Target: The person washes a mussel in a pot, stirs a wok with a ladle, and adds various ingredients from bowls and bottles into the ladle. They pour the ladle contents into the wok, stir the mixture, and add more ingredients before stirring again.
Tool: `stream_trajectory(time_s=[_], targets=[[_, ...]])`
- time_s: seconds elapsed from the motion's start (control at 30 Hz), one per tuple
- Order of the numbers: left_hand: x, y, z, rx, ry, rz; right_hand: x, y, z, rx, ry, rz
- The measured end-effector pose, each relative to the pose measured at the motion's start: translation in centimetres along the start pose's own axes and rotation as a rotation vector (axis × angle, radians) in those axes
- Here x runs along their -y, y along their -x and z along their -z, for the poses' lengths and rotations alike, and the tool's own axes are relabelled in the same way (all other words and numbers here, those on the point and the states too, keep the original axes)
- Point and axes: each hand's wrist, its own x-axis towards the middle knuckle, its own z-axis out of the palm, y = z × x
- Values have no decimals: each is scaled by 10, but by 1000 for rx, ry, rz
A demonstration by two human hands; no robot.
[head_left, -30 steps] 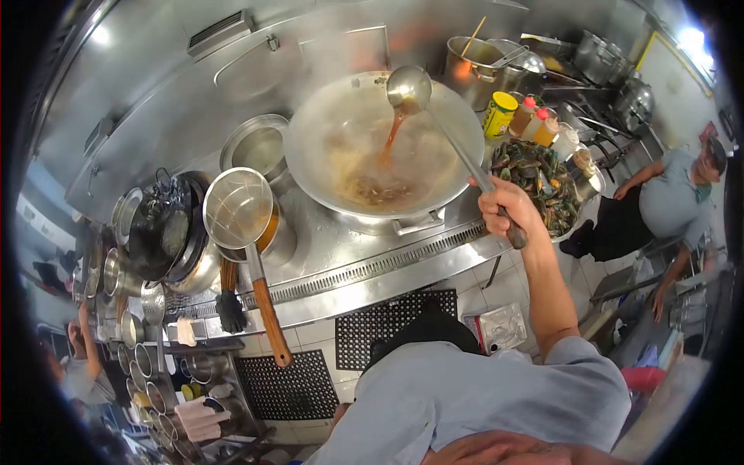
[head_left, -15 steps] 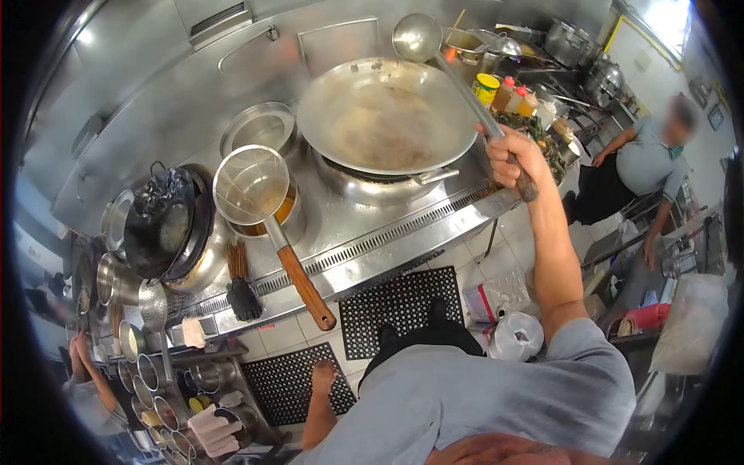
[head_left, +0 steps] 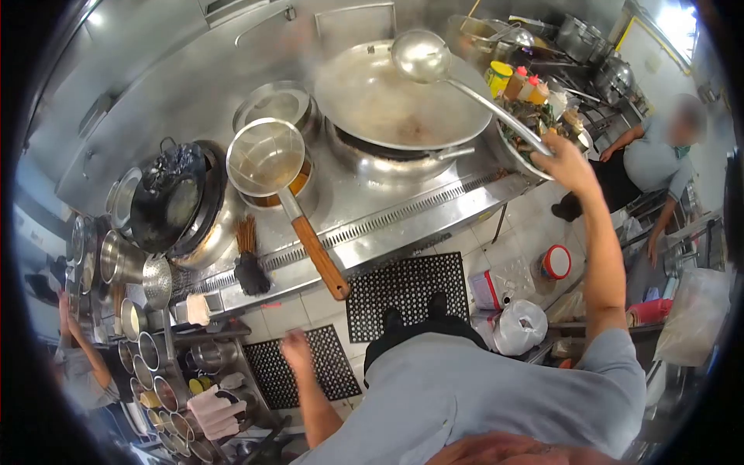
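My right hand (head_left: 570,164) is closed around the handle of a large metal ladle (head_left: 422,56). The ladle's bowl hangs over a big wok (head_left: 465,128) that holds steaming contents, brownish in one patch. Beneath my right hand is a large bowl (head_left: 521,161) heaped with mixed dark and green food (head_left: 542,116). My left hand (head_left: 296,350) hangs low above the floor mat, touching nothing I can see, its fingers blurred. A wooden-handled strainer (head_left: 267,155) rests across a pot of orange-brown liquid (head_left: 306,190), apart from both hands.
Left of the strainer are a bamboo brush (head_left: 248,263), dark woks (head_left: 167,209) and a perforated ladle (head_left: 156,283). Squeeze bottles (head_left: 527,87) and a yellow can (head_left: 498,76) stand behind the food. One person (head_left: 659,155) is at right, another's hands (head_left: 70,310) at left. Rubber mats (head_left: 403,302) cover the floor.
My right hand and the ladle have moved right, and the hand is now over the bowl of food. My left hand has shifted left and slightly up. The view has turned slightly.
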Motion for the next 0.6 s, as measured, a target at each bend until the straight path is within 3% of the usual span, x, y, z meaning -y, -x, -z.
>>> stream_trajectory(time_s=[0.07,0.1,0.13,0.17,0.2,0.23,0.27,0.37,0.43,0.47,0.57,0.6], targets=[[-128,-75,141,-273,446,-188,7,16,21,121,25,-12],[-192,-112,212,-382,632,-322,17,25,30,78,35,137],[-240,-122,264,-598,647,-577,24,27,43,183,60,46],[-272,-126,313,-682,696,-821,37,31,59,239,175,66],[-292,-123,359,-557,724,-1105,29,35,66,197,137,214],[-308,-118,405,-257,732,-1362,43,43,78,226,72,156],[-320,-110,442,127,717,-1432,61,50,94,287,110,63],[-368,-93,439,-106,658,-1694,71,71,137,265,91,23],[-377,-88,428,-186,647,-1712,70,79,153,219,149,210],[-385,-91,426,-183,645,-1717,74,80,165,294,125,110],[-389,-91,421,-225,652,-1708,39,86,197,228,25,463],[-389,-90,421,-255,660,-1698,27,86,219,205,202,564]])
